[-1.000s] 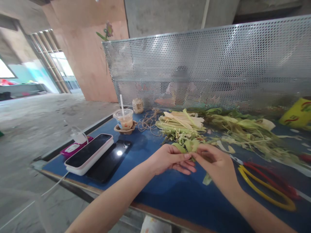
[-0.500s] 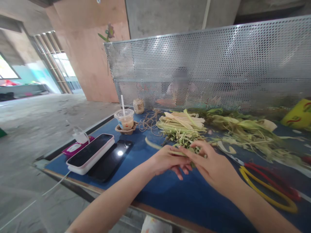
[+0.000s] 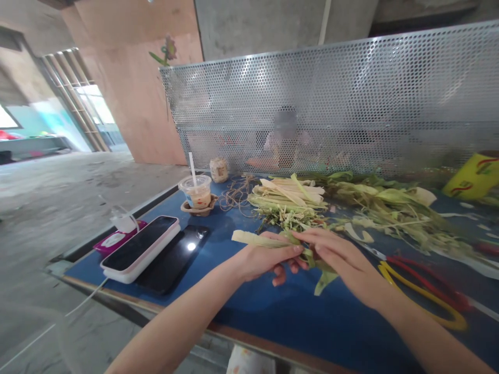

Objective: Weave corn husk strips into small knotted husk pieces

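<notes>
Between the thumb and fingers of my left hand (image 3: 268, 257) is a pale green corn husk strip (image 3: 253, 239), its broad end sticking out to the left over the wrist. My right hand (image 3: 345, 259) meets it fingertip to fingertip and grips the strip's other part, where a folded green flap (image 3: 325, 280) hangs below. The exact fold between the fingers is partly hidden. Just beyond both hands lies a bundle of husk strips (image 3: 286, 195), with short-cut green stems (image 3: 292, 215) at its near side. Scissors with red and yellow handles (image 3: 424, 291) lie to the right.
Loose husks (image 3: 390, 202) spread along a perforated metal screen (image 3: 331, 93), with a person behind it. A yellow roll (image 3: 473, 174) stands far right. At left are twine (image 3: 237, 195), a drink cup (image 3: 197, 192), a black phone (image 3: 175, 259) and a white-cased device (image 3: 142, 246).
The husk strip's broad end has turned to show its flat side above my left wrist, and a green flap now hangs under my right fingers. The view has shifted slightly.
</notes>
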The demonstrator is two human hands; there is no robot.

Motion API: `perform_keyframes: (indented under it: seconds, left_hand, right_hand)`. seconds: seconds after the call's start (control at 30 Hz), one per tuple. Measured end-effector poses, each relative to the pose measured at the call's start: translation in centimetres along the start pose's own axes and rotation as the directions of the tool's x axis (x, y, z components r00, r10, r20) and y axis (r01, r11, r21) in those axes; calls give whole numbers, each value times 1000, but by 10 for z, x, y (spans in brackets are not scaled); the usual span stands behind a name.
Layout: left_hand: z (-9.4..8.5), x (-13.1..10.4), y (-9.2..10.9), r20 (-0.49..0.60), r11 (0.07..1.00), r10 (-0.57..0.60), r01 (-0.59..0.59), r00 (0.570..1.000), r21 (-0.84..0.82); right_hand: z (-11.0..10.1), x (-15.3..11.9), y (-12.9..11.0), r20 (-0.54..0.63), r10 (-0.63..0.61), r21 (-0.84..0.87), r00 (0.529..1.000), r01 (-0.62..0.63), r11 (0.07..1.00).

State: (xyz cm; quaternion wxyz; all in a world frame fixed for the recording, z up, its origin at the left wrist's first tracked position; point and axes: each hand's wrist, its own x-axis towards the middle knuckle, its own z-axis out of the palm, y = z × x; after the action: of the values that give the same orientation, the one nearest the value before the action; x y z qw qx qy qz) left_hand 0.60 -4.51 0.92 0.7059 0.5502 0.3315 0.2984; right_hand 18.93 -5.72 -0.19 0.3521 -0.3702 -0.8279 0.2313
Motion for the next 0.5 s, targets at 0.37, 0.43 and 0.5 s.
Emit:
perform_keyframes:
  seconds: [0.37, 0.43, 0.5]
  left_hand:
    - [5, 3, -11, 147, 975, -10, -22, 989, 219]
    - [5, 4, -12, 142, 977, -10, -21, 990, 213]
    - [6, 4, -12, 139, 978, -23, -6, 990, 208]
  right_hand:
    - [6, 13, 1, -101, 220, -36, 970, -225, 974]
    - [7, 14, 0, -93, 219, 142, 971, -205, 968]
    - [5, 13, -2, -57, 193, 364, 979, -160, 918]
